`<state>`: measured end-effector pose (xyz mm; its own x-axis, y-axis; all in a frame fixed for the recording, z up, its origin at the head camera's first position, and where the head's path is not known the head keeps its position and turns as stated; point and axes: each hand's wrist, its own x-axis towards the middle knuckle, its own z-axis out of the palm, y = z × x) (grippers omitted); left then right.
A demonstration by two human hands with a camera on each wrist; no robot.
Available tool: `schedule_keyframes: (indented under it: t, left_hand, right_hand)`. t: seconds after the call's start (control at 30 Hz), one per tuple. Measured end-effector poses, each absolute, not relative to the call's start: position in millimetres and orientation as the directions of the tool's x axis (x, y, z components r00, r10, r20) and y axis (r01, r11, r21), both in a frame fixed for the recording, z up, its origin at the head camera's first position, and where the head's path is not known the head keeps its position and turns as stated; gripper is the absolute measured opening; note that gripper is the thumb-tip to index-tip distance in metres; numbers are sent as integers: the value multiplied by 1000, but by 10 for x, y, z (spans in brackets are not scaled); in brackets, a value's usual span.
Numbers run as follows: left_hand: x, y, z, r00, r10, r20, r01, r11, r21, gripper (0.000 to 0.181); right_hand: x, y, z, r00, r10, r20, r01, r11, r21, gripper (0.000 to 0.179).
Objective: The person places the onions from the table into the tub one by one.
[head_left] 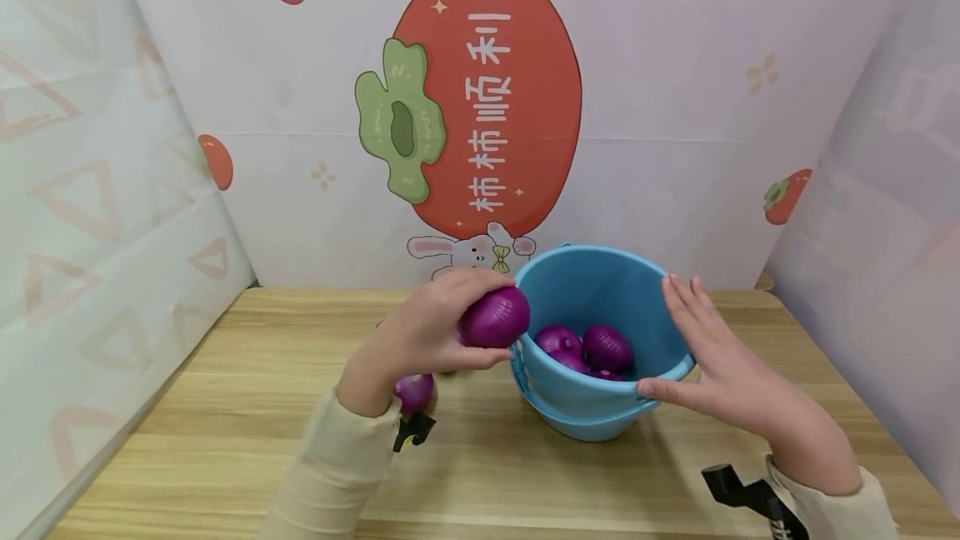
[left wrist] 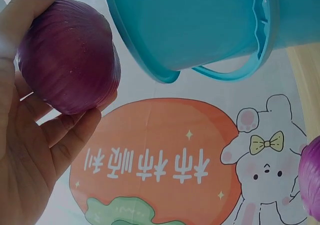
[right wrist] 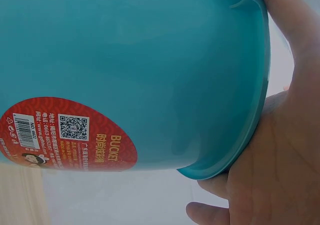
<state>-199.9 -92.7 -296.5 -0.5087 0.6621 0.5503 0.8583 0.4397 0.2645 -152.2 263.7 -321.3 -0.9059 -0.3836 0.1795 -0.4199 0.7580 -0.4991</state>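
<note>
A purple onion (head_left: 495, 317) is held between the thumb and fingers of my left hand (head_left: 427, 319), just left of the bucket's rim. In the left wrist view the same onion (left wrist: 70, 56) sits against the curled fingers. The blue bucket (head_left: 592, 407) stands upright on the table with several purple onions (head_left: 607, 348) inside. On the bucket's right rim rests my right hand (head_left: 727, 373), its fingers and thumb spread fairly straight. The right wrist view shows this hand (right wrist: 265, 170) along the rim, beside the bucket's wall (right wrist: 125, 60) with its red label.
Another purple onion (head_left: 415, 392) lies on the wooden table (head_left: 225, 407), partly hidden by the left forearm. The bucket's handle (head_left: 555, 419) hangs down its front. Behind stands a white backdrop (head_left: 660, 90) with a printed persimmon; side sheets flank the table.
</note>
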Motion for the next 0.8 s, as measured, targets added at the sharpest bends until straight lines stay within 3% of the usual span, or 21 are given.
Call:
schedule_keyframes:
  t: [0.5,0.8]
  left_hand:
    - [-2049,-771,-2974,-452,666,594,891,374,258,73]
    - [-2090,-688,-2954,-448,679,581,894,360,269,73]
  right_hand:
    - [-1519,2642,-3218,-906,-383,180,-420,758,-500,118]
    - [-1528,2640,-3214,-905,-386,178,-421,758,-498,118]
